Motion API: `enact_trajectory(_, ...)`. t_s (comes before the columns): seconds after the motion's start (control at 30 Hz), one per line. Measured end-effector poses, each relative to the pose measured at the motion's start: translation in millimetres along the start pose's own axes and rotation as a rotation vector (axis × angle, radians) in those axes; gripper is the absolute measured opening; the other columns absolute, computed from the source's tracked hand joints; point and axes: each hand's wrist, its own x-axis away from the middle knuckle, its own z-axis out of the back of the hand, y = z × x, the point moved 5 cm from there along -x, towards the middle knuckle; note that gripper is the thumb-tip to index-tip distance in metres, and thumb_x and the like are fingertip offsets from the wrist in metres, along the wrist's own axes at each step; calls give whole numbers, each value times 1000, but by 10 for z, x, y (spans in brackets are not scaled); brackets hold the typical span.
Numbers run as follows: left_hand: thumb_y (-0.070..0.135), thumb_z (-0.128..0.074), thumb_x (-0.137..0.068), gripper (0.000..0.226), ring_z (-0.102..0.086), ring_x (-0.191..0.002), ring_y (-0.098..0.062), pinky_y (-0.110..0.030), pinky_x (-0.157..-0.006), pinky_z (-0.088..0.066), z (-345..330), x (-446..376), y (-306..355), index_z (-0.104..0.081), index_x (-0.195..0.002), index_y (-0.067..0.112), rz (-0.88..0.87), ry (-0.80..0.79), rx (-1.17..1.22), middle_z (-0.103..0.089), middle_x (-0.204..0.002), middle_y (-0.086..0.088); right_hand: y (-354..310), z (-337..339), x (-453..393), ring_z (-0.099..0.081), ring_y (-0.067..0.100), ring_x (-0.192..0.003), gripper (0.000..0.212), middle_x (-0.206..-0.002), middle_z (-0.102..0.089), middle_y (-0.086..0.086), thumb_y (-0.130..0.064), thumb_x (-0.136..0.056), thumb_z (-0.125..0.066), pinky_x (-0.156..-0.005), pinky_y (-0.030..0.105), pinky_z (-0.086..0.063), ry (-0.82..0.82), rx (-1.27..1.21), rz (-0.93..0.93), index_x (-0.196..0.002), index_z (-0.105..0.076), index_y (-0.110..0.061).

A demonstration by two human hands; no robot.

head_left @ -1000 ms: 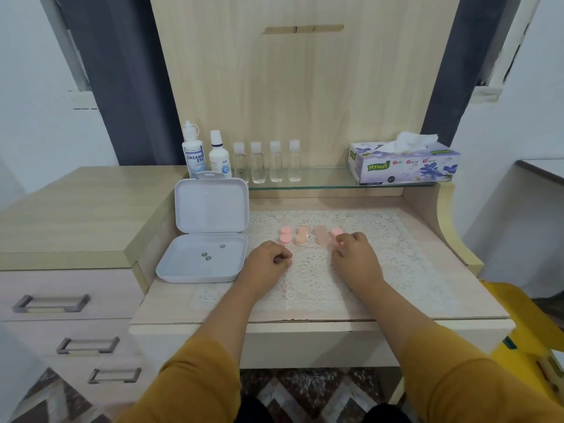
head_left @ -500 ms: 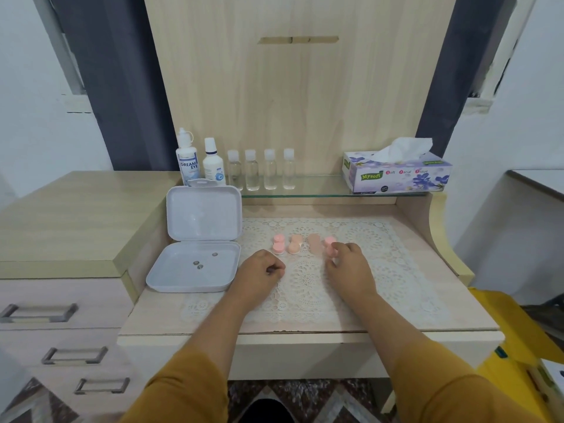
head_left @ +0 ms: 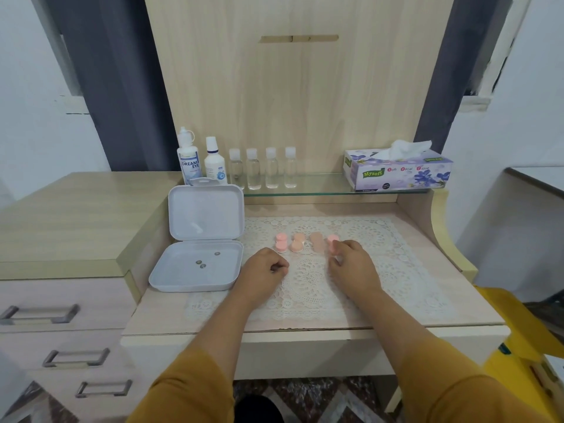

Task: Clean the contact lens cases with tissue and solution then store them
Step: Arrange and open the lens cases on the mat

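Several contact lens cases lie in a row on the lace mat point(head_left: 381, 270): a pink case point(head_left: 280, 242), an orange case point(head_left: 297, 242), a pale peach case point(head_left: 317, 242) and a pink case point(head_left: 332, 238) at the right end. My right hand point(head_left: 351, 268) curls its fingertips over the near half of that rightmost pink case. My left hand point(head_left: 268, 270) rests on the mat as a loose fist just below the left pink case, holding nothing. A tissue box point(head_left: 396, 172) and two solution bottles point(head_left: 189, 160) stand on the glass shelf point(head_left: 320, 186).
An open white storage box point(head_left: 198, 267) sits left of the mat with its lid upright and three small round things inside. Several small clear bottles point(head_left: 262, 169) line the shelf. A drawer unit point(head_left: 55, 312) stands to the left, and something yellow point(head_left: 518, 331) is at the right.
The view has shifted a little; both hands stay where they were, the right one at the rightmost pink case, the left one fisted on the mat.
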Motion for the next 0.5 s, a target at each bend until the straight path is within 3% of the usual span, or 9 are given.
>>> enact_trajectory(0.17, 12, -60, -89, 11, -52, -82, 0, -15, -80, -40, -2, 5, 17, -69, -89, 18, 2, -3, 2, -57, -99, 8, -15, -8, -12, -55, 25, -104, 39, -122, -57, 10, -10, -90, -50, -81, 28, -43, 4, 37, 47, -128, -57, -8)
enact_trajectory(0.5, 11, -59, -90, 12, -55, -89, -6, -21, -86, -45, -3, 0, 31, -70, -93, 15, 7, -21, -8, -57, -103, 4, 4, -34, -7, -54, 21, -111, 44, -129, -55, 5, -14, -93, -50, -87, 25, -41, 12, 56, 43, -137, -53, -15)
